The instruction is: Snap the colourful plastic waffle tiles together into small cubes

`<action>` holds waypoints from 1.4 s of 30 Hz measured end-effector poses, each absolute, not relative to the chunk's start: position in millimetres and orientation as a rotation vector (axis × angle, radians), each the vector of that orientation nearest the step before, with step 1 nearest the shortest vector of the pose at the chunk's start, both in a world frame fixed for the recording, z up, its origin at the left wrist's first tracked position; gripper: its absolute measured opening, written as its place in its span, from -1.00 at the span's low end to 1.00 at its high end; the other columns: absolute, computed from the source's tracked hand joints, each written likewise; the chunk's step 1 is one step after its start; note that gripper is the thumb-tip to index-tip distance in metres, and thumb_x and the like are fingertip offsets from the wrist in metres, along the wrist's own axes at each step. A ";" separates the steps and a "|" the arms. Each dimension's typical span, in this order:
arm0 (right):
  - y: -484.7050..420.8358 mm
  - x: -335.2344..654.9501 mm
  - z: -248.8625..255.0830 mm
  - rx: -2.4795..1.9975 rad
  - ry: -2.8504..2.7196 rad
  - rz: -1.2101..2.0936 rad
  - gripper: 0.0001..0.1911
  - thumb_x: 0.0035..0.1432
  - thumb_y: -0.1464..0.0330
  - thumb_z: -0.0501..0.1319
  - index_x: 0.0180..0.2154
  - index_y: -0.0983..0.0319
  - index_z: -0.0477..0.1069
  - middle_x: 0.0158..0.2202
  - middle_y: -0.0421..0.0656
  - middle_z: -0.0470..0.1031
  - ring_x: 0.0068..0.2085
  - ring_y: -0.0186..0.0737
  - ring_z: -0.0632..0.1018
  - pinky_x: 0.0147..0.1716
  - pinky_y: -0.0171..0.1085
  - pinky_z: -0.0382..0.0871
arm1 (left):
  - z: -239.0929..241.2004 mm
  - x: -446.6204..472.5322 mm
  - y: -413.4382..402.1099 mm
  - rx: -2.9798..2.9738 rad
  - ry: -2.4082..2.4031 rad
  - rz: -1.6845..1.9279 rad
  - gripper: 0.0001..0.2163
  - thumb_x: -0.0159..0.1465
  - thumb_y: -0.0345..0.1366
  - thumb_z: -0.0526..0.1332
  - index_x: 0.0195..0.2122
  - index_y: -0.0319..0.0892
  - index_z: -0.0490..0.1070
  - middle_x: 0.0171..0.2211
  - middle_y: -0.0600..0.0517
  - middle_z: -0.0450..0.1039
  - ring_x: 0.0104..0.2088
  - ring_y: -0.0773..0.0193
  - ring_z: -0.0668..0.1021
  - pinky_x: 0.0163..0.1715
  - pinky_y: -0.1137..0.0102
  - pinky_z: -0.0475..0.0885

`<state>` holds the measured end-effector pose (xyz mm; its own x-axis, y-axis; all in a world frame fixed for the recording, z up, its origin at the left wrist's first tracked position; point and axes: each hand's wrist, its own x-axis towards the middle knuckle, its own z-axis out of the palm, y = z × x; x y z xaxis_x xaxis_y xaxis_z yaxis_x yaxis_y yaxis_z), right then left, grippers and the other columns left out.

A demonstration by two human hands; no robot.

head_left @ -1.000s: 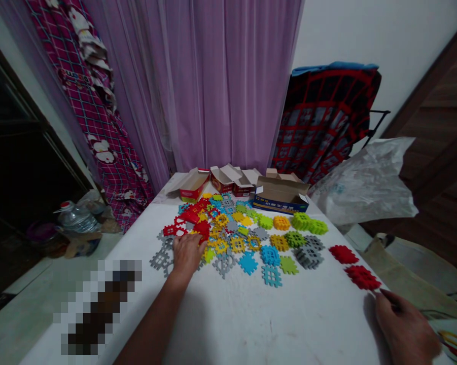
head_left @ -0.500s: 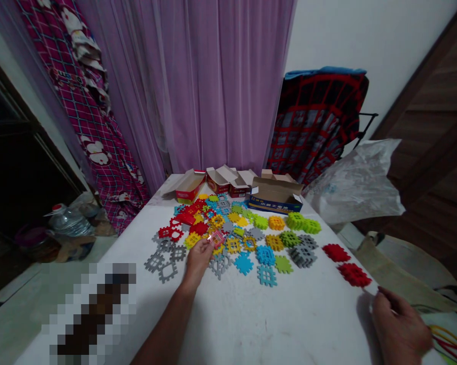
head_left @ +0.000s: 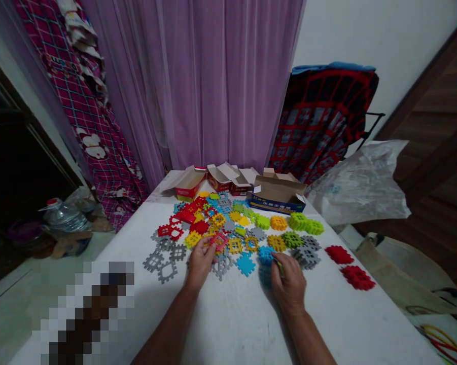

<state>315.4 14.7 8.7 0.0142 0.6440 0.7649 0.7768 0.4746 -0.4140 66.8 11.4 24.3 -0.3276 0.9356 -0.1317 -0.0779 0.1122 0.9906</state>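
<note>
My left hand [head_left: 202, 261] pinches a red square toothed building tile [head_left: 219, 242] with a window-like opening, held above the mixed heap. My right hand [head_left: 289, 279] is closed at the near side of the sorted stacks, its thumb and fingers on a green toothed tile [head_left: 280, 265] that shows edge-on and is mostly hidden. Just beyond its fingertips sits a stack of blue tiles [head_left: 266, 255]. A flat blue tile [head_left: 245, 264] lies between the two hands. Grey tiles [head_left: 221, 265] lie beside my left fingers, and a grey stack [head_left: 306, 257] stands right of my right hand.
Two red tile stacks [head_left: 357, 278] lie near the right edge of the white table [head_left: 236, 324]. Yellow [head_left: 276, 242] and green stacks [head_left: 297, 221] stand farther back. Open cardboard boxes, one of them blue [head_left: 276, 204], line the far edge. A plastic bag [head_left: 361, 187] hangs at right.
My right hand has moved left from the red stacks by the table's right edge and closed on the green tile. My left hand still holds the red tile in about the same place.
</note>
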 end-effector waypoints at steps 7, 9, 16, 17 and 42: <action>26.8 256.2 5.1 -1.042 -1.745 -0.164 -0.81 0.28 0.43 0.10 -0.11 0.17 0.44 -0.23 -0.12 0.54 -0.16 -0.16 0.52 -0.16 -0.15 0.40 | 17.1 62.1 12.3 0.932 1.378 1.386 -0.43 0.08 0.10 0.29 -0.01 -0.21 0.36 -0.62 0.19 0.36 -0.73 0.47 0.30 -0.74 0.55 0.03; 25.5 255.8 5.5 -1.036 -1.780 -0.177 -0.80 0.29 0.43 0.12 -0.08 0.17 0.43 -0.21 -0.11 0.53 -0.15 -0.15 0.50 -0.15 -0.14 0.38 | 14.5 61.7 13.9 0.969 1.355 1.406 -0.41 0.08 0.11 0.29 0.00 -0.22 0.39 -0.63 0.19 0.34 -0.73 0.47 0.30 -0.73 0.53 0.06; 26.7 259.7 19.2 -1.058 -2.033 -0.104 -0.58 0.25 0.26 0.21 0.13 0.12 0.36 0.05 -0.03 0.45 0.06 -0.02 0.44 0.00 -0.04 0.32 | 15.6 59.2 13.0 1.112 1.287 1.351 -0.41 0.16 0.09 0.24 0.10 -0.21 0.41 -0.65 0.23 0.29 -0.71 0.46 0.30 -0.67 0.51 0.14; 28.4 259.9 22.0 -1.043 -2.082 -0.089 -0.55 0.24 0.24 0.23 0.15 0.13 0.34 0.07 -0.02 0.45 0.08 -0.01 0.43 0.00 -0.04 0.32 | 16.6 58.6 12.4 1.140 1.272 1.330 -0.43 0.17 0.07 0.24 0.10 -0.20 0.41 -0.65 0.23 0.29 -0.71 0.47 0.30 -0.66 0.51 0.15; 11.3 246.7 27.1 -0.985 -2.011 -0.104 -0.75 0.13 0.28 0.30 -0.13 0.19 0.46 -0.21 -0.13 0.56 -0.16 -0.14 0.51 -0.14 -0.16 0.27 | 12.5 57.0 12.0 1.237 1.274 1.264 -0.56 0.19 0.03 0.24 -0.04 -0.18 0.47 -0.59 0.18 0.38 -0.68 0.46 0.37 -0.63 0.51 0.28</action>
<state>246.7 11.3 27.1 -0.3090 0.6026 0.7358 0.6755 0.6837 -0.2762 57.0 12.0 12.5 -0.0659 0.9971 0.0380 0.0454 -0.0350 0.9984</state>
